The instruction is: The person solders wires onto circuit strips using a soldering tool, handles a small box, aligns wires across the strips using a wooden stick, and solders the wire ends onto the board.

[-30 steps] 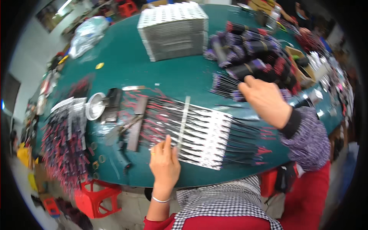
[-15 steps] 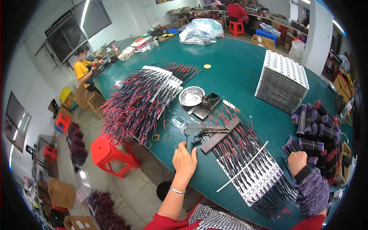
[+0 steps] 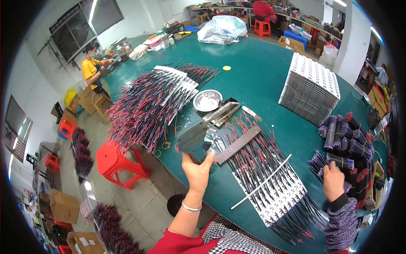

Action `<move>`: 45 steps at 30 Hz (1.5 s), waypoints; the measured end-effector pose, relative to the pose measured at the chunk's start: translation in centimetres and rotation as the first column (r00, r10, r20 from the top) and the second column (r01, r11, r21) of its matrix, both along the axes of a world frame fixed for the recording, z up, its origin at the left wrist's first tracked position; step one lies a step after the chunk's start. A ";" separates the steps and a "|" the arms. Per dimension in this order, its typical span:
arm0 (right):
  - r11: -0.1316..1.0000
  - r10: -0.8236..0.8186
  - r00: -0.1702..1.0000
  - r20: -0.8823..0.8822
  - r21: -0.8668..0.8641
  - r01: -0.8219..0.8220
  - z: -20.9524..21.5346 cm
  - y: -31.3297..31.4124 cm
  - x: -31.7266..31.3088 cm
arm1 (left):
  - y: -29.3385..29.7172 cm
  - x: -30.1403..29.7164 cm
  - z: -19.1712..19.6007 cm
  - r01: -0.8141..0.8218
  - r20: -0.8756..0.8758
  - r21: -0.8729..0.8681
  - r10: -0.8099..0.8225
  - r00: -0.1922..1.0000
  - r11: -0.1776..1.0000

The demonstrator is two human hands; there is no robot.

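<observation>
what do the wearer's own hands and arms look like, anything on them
Both hands are ungloved. The left hand has a shiny silver-coloured bangle at the wrist; its forearm is bare down to a plain red sleeve. The right hand comes out of a snug black cuff, which ends a loose, mottled purple-and-pale sleeve.

Near the worktop's [image 3: 253, 76] front edge, the grey tool [image 3: 192, 135] is blurred and partly covered by the left hand [image 3: 196, 168] gripping it. By the right edge, it cannot be told whether the right hand [image 3: 334, 182] pinches any wire bundle [image 3: 339, 161]. The dark bar [image 3: 239, 145] hides stretches of the wires [image 3: 253, 157] beneath. Beyond the far edge, a seated person [image 3: 263, 10] is cut off above.
</observation>
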State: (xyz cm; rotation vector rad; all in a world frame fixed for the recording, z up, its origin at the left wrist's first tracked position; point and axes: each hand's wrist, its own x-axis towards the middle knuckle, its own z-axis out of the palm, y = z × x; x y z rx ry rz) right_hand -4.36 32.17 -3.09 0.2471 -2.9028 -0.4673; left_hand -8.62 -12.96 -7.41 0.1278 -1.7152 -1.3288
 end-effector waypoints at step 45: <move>0.792 0.045 0.978 -0.203 -0.589 -0.158 -6.2 -4.0 6.1 | 15.4 5.8 3.8 0.803 0.659 0.280 -0.713 0.238 0.527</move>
